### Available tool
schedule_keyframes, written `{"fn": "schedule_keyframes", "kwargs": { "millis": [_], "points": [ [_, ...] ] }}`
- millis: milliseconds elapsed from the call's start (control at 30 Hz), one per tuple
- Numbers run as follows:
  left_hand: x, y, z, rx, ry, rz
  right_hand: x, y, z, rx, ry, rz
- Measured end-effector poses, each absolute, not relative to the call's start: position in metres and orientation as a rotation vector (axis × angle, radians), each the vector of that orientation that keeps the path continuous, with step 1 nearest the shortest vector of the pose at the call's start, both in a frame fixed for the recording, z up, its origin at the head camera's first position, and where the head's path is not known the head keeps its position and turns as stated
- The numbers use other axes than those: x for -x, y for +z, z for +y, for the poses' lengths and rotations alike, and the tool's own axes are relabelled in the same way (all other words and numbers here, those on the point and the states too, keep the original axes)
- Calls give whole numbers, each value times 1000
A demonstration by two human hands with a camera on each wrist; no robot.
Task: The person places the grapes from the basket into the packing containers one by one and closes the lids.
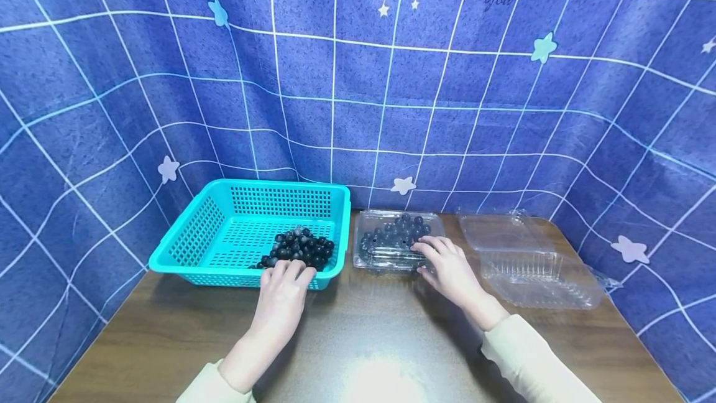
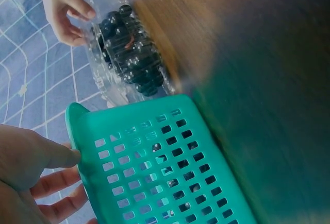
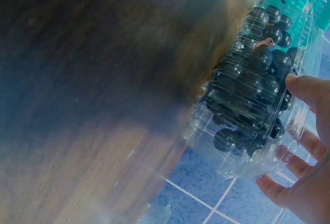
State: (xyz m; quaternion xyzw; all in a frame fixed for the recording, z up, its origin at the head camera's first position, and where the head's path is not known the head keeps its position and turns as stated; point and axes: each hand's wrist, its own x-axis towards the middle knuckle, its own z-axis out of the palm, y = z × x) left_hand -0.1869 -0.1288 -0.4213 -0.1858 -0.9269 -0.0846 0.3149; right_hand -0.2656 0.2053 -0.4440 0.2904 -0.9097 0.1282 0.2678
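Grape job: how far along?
Looks done: filled box, grapes under its lid.
In hand: right hand touches that box; left hand is at the basket's near rim.
Probably remaining: basket grapes; the open box looks empty.

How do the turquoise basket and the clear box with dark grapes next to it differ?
Colour: the basket is turquoise, the box clear.
Size: the basket is larger, the box smaller.
Walls: the basket's are perforated in a grid; the box's are see-through plastic.
Top: the basket is open, while the box has clear plastic over its contents.
Shared: both sit on the wooden table and hold dark grapes.
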Motion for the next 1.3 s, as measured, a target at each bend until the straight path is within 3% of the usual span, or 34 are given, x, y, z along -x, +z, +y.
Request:
{"fn": "schedule_keyframes", "kwargs": {
  "millis": [1300],
  "points": [
    [189, -424, -128, 484, -198, -2441, 303, -445, 200, -735, 395, -2496]
  ]
}}
